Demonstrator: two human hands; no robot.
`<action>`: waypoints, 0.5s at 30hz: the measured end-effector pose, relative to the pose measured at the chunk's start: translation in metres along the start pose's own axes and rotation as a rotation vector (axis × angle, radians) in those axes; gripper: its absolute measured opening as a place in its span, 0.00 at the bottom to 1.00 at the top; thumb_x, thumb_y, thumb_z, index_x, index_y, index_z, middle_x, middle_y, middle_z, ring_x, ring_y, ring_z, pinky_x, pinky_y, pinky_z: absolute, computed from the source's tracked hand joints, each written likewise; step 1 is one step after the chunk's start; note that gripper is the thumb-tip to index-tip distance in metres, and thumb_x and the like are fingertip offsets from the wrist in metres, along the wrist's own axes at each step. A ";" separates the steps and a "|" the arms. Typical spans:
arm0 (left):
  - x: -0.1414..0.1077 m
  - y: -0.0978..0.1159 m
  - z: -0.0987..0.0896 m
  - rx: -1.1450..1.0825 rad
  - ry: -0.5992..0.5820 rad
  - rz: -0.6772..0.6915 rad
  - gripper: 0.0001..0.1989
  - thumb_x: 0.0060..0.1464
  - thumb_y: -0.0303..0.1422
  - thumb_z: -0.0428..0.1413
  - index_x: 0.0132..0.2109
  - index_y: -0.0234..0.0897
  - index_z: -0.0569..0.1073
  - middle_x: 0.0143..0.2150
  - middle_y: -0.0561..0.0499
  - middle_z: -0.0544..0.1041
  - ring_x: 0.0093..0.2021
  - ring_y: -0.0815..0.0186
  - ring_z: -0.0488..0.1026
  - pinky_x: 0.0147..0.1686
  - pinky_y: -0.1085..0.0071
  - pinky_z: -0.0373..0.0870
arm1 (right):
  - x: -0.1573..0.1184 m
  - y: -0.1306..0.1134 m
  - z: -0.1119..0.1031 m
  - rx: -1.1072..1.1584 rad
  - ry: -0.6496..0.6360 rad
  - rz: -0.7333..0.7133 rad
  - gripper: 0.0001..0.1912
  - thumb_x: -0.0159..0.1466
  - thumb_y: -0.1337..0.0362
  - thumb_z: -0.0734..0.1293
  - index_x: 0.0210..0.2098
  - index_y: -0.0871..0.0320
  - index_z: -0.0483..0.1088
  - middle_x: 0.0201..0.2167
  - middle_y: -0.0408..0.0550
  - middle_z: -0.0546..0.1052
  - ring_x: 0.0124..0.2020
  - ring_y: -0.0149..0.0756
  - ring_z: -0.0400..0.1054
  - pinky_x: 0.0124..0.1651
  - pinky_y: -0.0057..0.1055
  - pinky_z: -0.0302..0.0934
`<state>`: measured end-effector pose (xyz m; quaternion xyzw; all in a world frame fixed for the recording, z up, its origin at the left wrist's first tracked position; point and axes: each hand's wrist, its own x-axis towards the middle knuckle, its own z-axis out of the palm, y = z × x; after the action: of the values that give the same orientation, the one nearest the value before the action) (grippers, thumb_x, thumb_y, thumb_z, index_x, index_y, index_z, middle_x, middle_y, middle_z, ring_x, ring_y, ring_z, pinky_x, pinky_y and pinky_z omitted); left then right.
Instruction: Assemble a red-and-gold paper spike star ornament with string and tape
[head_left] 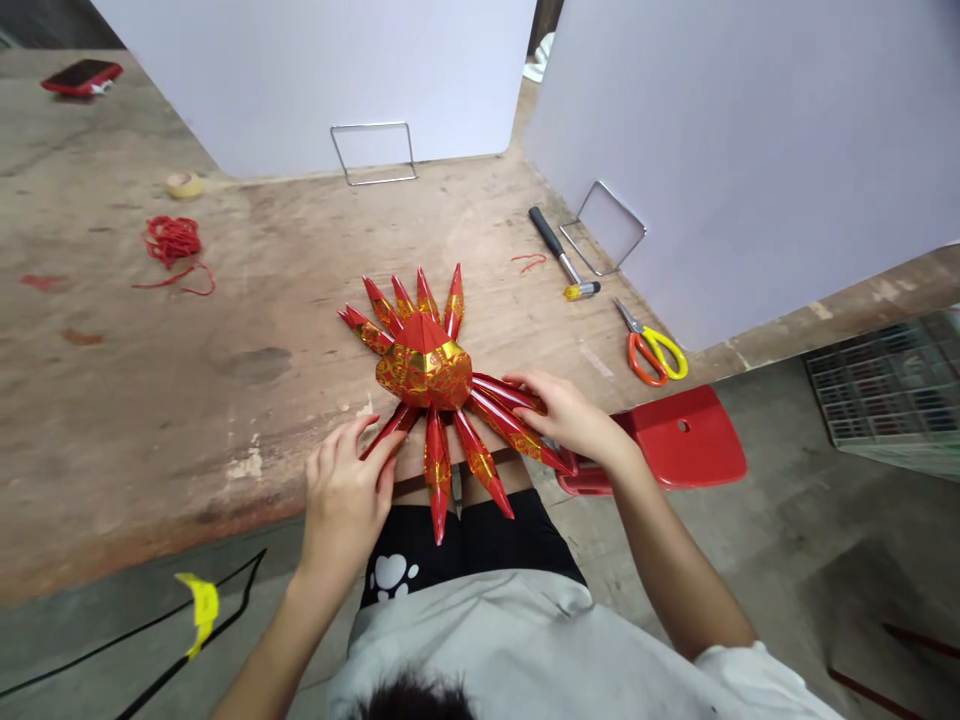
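A red-and-gold folded-paper ornament (424,370) rests at the table's near edge. Its faceted body has long pointed spikes radiating all round, and several of them stick out past the edge over my lap. The fingers and thumb of my left hand (346,480) close around a spike at its near left side. On the right, my right hand (566,415) grips one of the spikes, with another long spike passing just below the fingers. Parts of the held spikes are hidden by my fingers.
The wooden table (300,240) bears red string (174,242), a tape roll (184,185), a phone (82,76), a hammer (559,245) and scissors (651,345). White panels (322,70) stand behind on wire supports (375,183). A red stool (690,440) is at right.
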<state>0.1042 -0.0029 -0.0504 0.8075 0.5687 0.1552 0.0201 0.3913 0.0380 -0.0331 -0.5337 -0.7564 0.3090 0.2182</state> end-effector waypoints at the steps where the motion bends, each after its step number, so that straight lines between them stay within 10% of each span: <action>1: 0.001 -0.006 -0.001 0.012 -0.011 0.014 0.15 0.57 0.28 0.51 0.49 0.45 0.75 0.57 0.41 0.70 0.56 0.48 0.65 0.52 0.48 0.63 | -0.001 -0.001 0.002 -0.004 0.010 -0.006 0.21 0.61 0.73 0.64 0.54 0.59 0.67 0.50 0.55 0.75 0.51 0.42 0.69 0.55 0.45 0.63; 7: 0.002 -0.027 -0.008 0.027 0.005 0.015 0.15 0.58 0.29 0.49 0.47 0.43 0.77 0.57 0.41 0.70 0.58 0.47 0.63 0.54 0.48 0.60 | -0.013 -0.014 0.019 0.012 -0.005 -0.018 0.22 0.63 0.72 0.62 0.56 0.57 0.63 0.51 0.54 0.73 0.53 0.42 0.68 0.56 0.45 0.62; 15: -0.016 -0.002 -0.008 0.049 -0.092 -0.087 0.18 0.57 0.39 0.52 0.51 0.35 0.71 0.46 0.42 0.77 0.44 0.53 0.74 0.43 0.60 0.66 | -0.031 -0.051 0.054 0.095 -0.033 0.059 0.22 0.64 0.68 0.63 0.58 0.57 0.60 0.52 0.54 0.71 0.53 0.42 0.68 0.55 0.42 0.64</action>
<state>0.0951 -0.0176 -0.0473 0.7886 0.6053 0.1030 0.0330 0.3314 -0.0161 -0.0362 -0.5396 -0.7283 0.3595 0.2217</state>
